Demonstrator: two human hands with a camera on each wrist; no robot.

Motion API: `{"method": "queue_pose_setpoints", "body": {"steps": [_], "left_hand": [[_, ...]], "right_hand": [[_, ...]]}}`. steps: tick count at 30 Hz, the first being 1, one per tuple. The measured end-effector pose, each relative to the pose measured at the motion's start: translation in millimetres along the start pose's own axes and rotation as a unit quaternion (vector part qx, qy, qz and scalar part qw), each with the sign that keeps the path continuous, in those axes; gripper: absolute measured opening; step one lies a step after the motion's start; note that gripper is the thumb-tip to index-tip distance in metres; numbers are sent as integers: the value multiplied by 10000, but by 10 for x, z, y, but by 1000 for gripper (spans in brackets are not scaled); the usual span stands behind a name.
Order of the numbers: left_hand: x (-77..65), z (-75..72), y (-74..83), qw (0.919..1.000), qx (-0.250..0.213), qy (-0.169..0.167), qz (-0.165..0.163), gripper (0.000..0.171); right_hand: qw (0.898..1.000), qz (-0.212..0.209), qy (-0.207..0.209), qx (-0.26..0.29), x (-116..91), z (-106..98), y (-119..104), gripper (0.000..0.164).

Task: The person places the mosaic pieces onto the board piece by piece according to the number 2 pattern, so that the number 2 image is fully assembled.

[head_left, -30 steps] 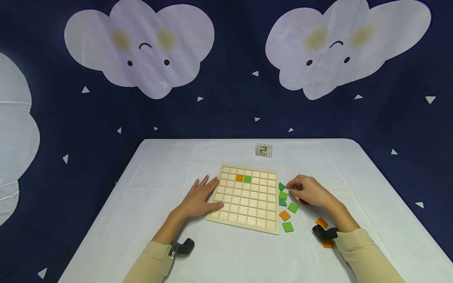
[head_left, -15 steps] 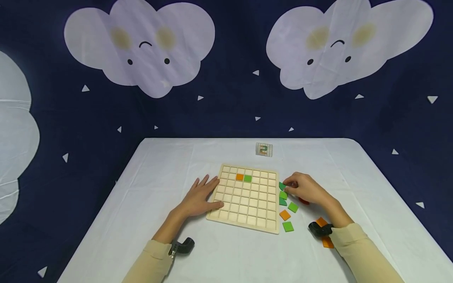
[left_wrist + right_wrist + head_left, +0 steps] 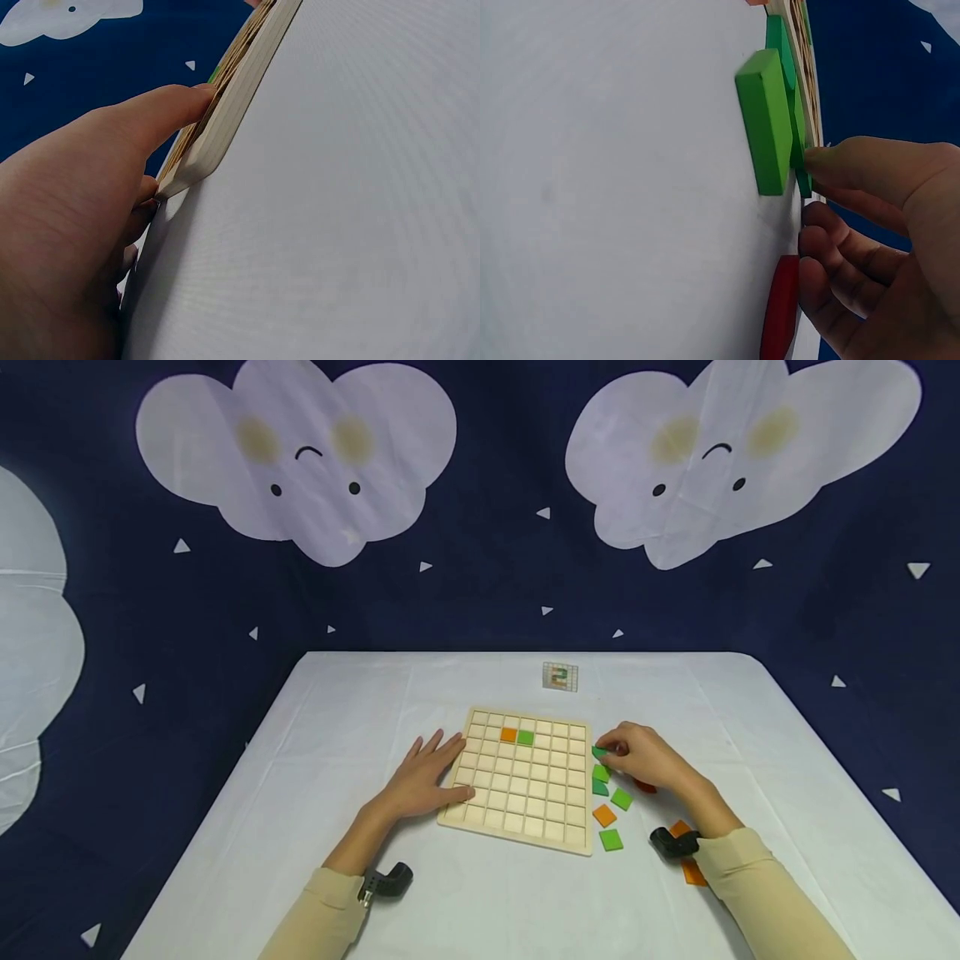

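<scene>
In the head view, my left hand (image 3: 423,781) lies with fingers spread at the left edge of a wooden grid board (image 3: 517,842). Its thumb (image 3: 176,105) rests over the board's rim in the left wrist view. One orange tile (image 3: 508,735) and one light green tile (image 3: 526,738) sit in cells near the board's far side. Beyond the right edge, my right hand (image 3: 647,753) pinches a dark green tile (image 3: 597,752) between thumb and finger, partly hidden by the fingertips. A red piece (image 3: 781,307) lies below the curled fingers.
Right of the board lie light green tiles (image 3: 622,799), another dark green tile (image 3: 600,788) and an orange tile (image 3: 604,816). More orange tiles (image 3: 693,873) lie under the right wrist camera (image 3: 673,843). A small pattern card (image 3: 560,677) is behind the board.
My right hand has moved left and slightly away from me, its fingers closing over the dark green tile. The left hand and the board stay in place.
</scene>
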State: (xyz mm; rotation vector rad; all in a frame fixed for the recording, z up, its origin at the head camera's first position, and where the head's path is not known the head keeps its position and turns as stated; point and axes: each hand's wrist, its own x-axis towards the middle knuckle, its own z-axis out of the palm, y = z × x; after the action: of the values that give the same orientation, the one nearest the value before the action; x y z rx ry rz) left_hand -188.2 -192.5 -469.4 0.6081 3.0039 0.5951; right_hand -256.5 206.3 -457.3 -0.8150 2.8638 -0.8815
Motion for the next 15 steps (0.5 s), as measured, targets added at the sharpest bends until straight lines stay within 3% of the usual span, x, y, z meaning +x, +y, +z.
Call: {"method": "queue_pose_setpoints", "body": {"steps": [15], "left_hand": [[-6,-19,10,9999,-99,49,53,90]], "right_hand": [[9993,318,-203,14,-17,-26,-20,27]]}}
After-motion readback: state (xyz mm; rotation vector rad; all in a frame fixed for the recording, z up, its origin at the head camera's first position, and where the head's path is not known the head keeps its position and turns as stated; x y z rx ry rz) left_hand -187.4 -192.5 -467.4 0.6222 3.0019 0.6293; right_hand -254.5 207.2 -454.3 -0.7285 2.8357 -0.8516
